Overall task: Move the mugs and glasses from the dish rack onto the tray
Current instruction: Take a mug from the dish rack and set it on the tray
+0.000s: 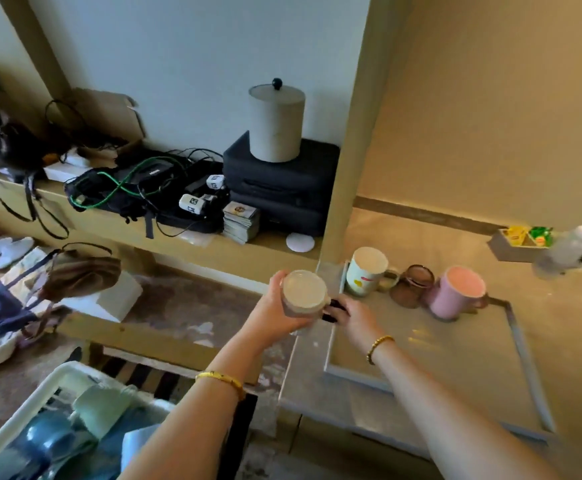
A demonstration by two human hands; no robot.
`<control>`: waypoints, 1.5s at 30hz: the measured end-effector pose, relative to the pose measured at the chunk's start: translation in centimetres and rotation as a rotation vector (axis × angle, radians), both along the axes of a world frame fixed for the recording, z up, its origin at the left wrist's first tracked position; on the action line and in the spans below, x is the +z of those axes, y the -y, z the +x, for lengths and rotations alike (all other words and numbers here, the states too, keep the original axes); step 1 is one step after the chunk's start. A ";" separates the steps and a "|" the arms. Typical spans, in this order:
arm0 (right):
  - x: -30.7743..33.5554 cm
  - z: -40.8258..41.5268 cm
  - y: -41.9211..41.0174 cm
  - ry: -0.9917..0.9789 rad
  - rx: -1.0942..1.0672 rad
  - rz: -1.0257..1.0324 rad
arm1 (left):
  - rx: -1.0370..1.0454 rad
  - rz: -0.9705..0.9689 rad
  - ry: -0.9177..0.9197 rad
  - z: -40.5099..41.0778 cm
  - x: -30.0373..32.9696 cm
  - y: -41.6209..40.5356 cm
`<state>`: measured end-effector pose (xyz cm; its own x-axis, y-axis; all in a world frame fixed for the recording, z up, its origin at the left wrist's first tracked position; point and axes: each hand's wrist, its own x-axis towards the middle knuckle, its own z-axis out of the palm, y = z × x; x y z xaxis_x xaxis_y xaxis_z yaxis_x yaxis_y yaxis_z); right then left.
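— What sits closest, at the lower left of the frame?

— The white dish rack (33, 407), with blue and pale green crockery (85, 427) blurred inside it. Both forearms reach up from the bottom edge, each wearing a gold bracelet.

— And the hands?

— The left hand (275, 306) has its grip clenched round the side of a grey mug (305, 294), cream inside, held upright in the air at the near left corner of the tray (525, 358). The right hand (352, 318) is just beside it, fingers curled at the mug's dark handle; that grip seems to be grasping the handle, though blur hides the contact.

— Is anything on the tray?

— Three pieces stand along its far edge on the tabletop (559, 306): a white mug (365, 271) with coloured marks, a brown glass (412, 285), then a pink mug (456, 292), close together.

— Farther back?

— At centre left, a shelf (178, 237) carries tangled cables, black cases and a grey lidded canister (276, 123). At right, a small box (518, 244) holds yellow and green packets.
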<state>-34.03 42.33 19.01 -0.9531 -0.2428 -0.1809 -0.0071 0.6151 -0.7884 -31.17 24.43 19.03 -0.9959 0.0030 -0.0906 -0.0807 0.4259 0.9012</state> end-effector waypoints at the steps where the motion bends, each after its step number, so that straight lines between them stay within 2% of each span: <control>1: -0.1 -0.2 -1.6 0.004 -0.022 -0.030 | -0.008 -0.033 -0.009 -0.7 -0.2 -1.6; 6: -0.5 -1.1 -8.3 0.033 -0.075 -0.086 | -0.077 -0.130 0.025 -3.3 -1.2 -8.0; 9: -1.5 -1.9 -11.3 0.046 -0.084 0.021 | -0.101 -0.161 0.057 -4.4 -2.0 -10.6; 13: -2.6 -3.0 -13.4 0.085 -0.094 0.041 | -0.121 -0.200 0.063 -5.6 -2.8 -12.9; 17: -3.1 -4.4 -14.0 0.079 -0.082 0.092 | -0.117 -0.211 0.059 -6.9 -3.3 -14.2; 22: -3.9 -6.1 -14.2 0.037 -0.055 0.267 | -0.050 -0.224 0.097 -7.6 -4.3 -15.0; 31: -5.3 -6.9 -14.2 0.082 -0.034 0.236 | -0.015 -0.233 0.173 -8.0 -5.5 -14.8; 45: -5.9 -7.7 -14.1 0.047 -0.042 0.197 | -0.058 -0.252 0.209 -9.7 -5.7 -14.1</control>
<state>-41.69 56.38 13.12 -0.9511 -0.1584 -0.2653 0.0557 0.7566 -0.6515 -40.82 38.54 13.33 -0.9544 0.0104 -0.2983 -0.2223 0.6425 0.7334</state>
